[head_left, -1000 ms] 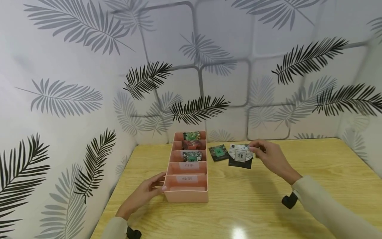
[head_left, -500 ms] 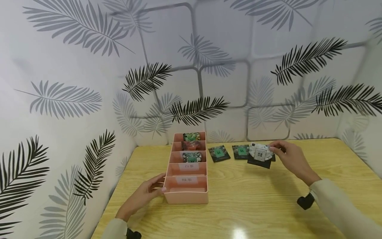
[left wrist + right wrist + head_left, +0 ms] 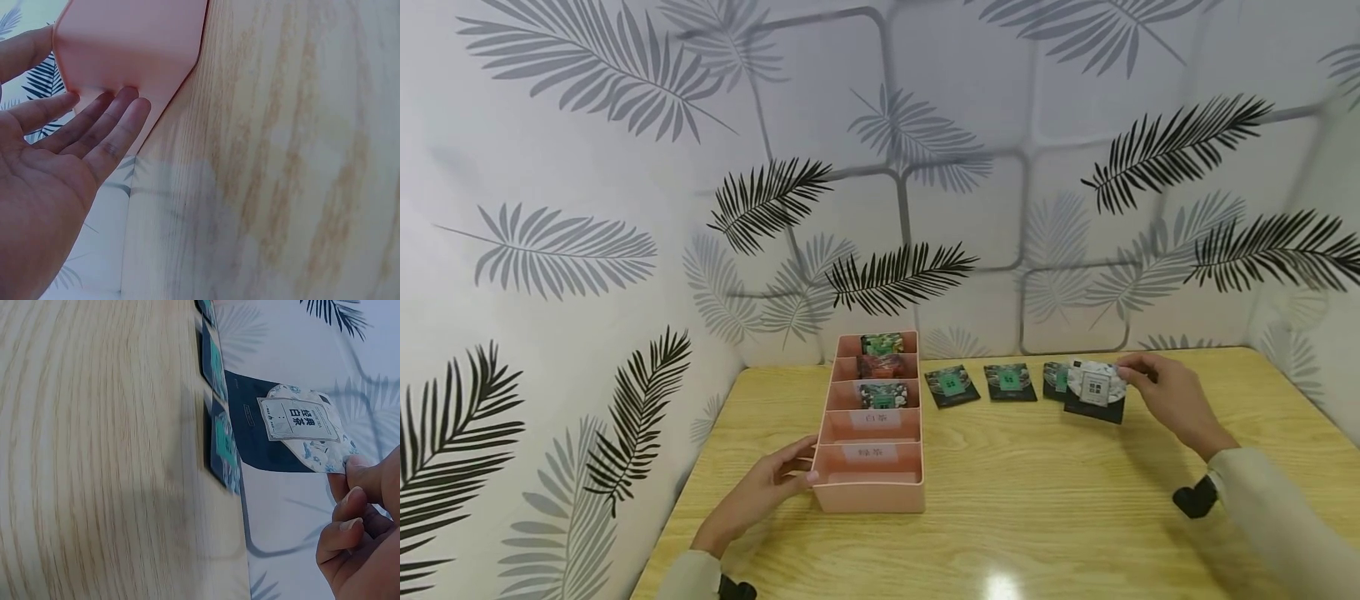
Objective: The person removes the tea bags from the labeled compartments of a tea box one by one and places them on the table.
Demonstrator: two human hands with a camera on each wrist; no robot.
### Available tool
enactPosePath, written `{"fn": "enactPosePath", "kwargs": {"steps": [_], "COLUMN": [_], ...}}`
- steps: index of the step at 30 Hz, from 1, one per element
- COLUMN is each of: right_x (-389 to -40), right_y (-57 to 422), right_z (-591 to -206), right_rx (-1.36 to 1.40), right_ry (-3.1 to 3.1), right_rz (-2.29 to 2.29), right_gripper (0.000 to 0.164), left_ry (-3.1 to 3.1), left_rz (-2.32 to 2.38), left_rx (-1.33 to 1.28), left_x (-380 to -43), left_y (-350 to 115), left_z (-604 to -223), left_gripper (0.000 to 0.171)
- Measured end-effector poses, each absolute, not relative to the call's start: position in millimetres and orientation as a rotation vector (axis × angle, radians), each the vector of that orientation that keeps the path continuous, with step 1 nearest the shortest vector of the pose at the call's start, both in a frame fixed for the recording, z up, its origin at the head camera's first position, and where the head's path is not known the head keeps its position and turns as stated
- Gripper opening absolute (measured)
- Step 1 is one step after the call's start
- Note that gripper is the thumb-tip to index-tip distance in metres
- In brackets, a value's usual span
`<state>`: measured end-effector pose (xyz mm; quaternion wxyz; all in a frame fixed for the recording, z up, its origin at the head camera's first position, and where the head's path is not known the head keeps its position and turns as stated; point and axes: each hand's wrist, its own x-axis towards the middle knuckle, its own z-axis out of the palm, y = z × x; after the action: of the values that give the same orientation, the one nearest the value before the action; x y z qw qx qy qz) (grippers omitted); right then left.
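My right hand (image 3: 1172,404) pinches a tea sachet (image 3: 1093,392) by its edge, above the table at the right. In the right wrist view the sachet (image 3: 284,425) is white and floral with a dark band, printed "white tea" in small letters. Behind it in the head view, a dark packet with a green label (image 3: 1055,379) is partly hidden. My left hand (image 3: 760,496) rests against the left near corner of a pink divided box (image 3: 868,498). Its fingertips touch the outer wall (image 3: 125,50) in the left wrist view, fingers loosely spread.
Two more dark packets, a left one (image 3: 951,385) and a middle one (image 3: 1009,382), lie flat right of the box. Packets (image 3: 883,395) fill its three back compartments; the two near ones carry paper labels (image 3: 870,452). A leaf-patterned wall (image 3: 962,208) closes the table's back.
My right hand has moved right with the sachet, passing over the row of dark packets and uncovering the middle one and part of the right one. The left hand and box stay put.
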<state>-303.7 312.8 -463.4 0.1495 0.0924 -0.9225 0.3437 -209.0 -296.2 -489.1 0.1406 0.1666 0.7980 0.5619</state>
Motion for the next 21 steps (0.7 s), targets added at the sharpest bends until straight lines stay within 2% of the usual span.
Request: {"fn": "enactPosePath", "kwargs": {"steps": [21], "right_x": [-328], "right_y": [374], "right_z": [-485], "right_rx": [0.121], "right_ry": [-2.841], "right_rz": [1.045], "right_gripper": [0.040], "left_ry": [2.300], "left_rz": [1.625], "left_rx": [0.479], "left_x": [-209], "left_y": [-297], "left_z": [-490], "left_gripper": [0.063]}}
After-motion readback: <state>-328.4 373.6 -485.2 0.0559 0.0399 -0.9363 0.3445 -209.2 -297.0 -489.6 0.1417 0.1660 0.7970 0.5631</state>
